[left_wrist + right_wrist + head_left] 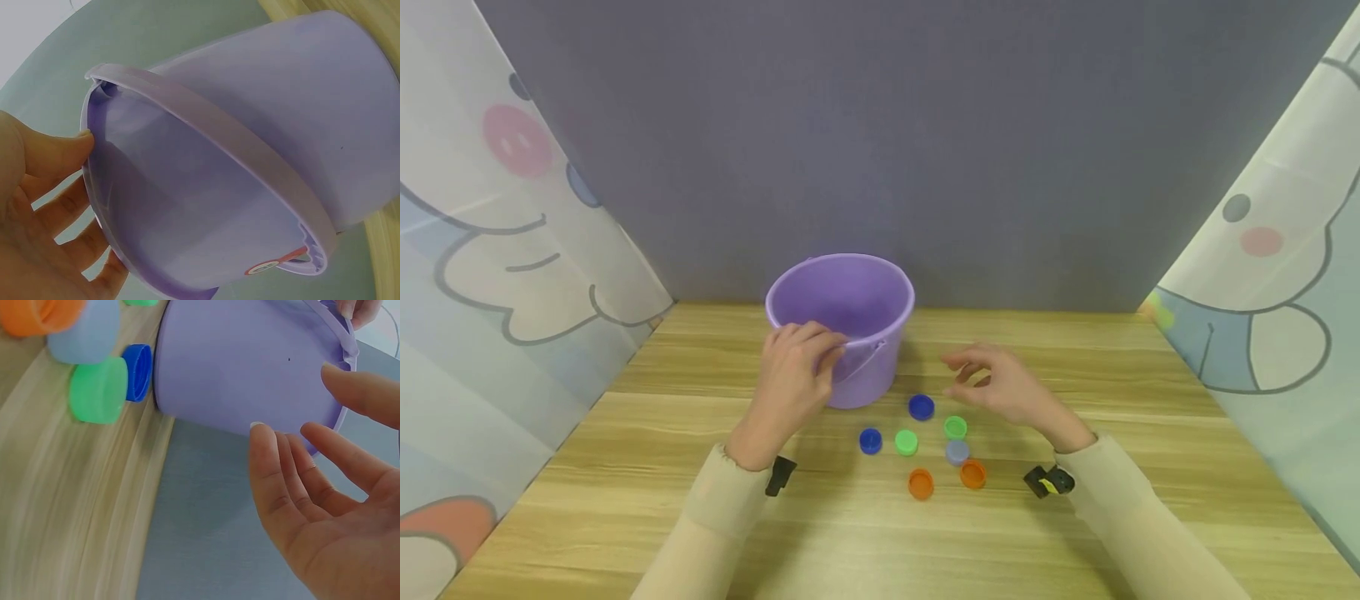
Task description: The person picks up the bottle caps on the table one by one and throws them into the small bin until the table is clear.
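A purple bucket point(868, 375) stands upright on the table; its wall point(300, 94) fills much of the left wrist view. The left hand point(793, 371) grips the near-left part of its rim, thumb on one side and fingers on the other point(56, 206). To the right of the bucket the right hand point(1000, 387) hovers, fingers loosely bent and apart, holding nothing point(325, 487). In front lie two blue caps point(921, 407) point(870, 441), two green caps point(906, 442) point(955, 427), a pale blue cap point(957, 452) and two orange caps point(921, 484) point(973, 474).
The wooden table point(647, 467) ends at a dark grey panel point(1000, 167) behind the bucket. Curtains with cartoon figures hang at the left point(467, 275) and right point(1285, 275). A small black device point(1048, 481) sits at the right wrist, another point(781, 476) at the left.
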The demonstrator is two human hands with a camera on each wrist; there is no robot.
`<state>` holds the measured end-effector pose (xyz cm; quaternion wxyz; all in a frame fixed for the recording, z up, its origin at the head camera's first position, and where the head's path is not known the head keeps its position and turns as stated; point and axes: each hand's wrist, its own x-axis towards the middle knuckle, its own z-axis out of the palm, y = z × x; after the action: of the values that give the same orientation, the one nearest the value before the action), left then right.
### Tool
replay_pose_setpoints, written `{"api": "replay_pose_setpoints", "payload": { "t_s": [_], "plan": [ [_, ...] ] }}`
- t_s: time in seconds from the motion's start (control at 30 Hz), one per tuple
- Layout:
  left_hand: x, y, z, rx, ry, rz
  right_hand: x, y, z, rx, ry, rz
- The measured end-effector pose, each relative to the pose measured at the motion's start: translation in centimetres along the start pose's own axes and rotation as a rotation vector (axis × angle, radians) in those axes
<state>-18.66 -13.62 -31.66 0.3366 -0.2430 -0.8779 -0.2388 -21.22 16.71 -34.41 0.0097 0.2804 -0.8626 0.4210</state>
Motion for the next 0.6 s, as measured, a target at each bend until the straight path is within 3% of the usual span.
{"api": "replay_pose_setpoints", "payload": {
  "t_s": [0.6],
  "plan": [
    [0.0,-0.1,0.0,0.008,-0.003,0.002,-1.2,1.7,0.0,-0.020,-0.090,0.115]
  ]
}}
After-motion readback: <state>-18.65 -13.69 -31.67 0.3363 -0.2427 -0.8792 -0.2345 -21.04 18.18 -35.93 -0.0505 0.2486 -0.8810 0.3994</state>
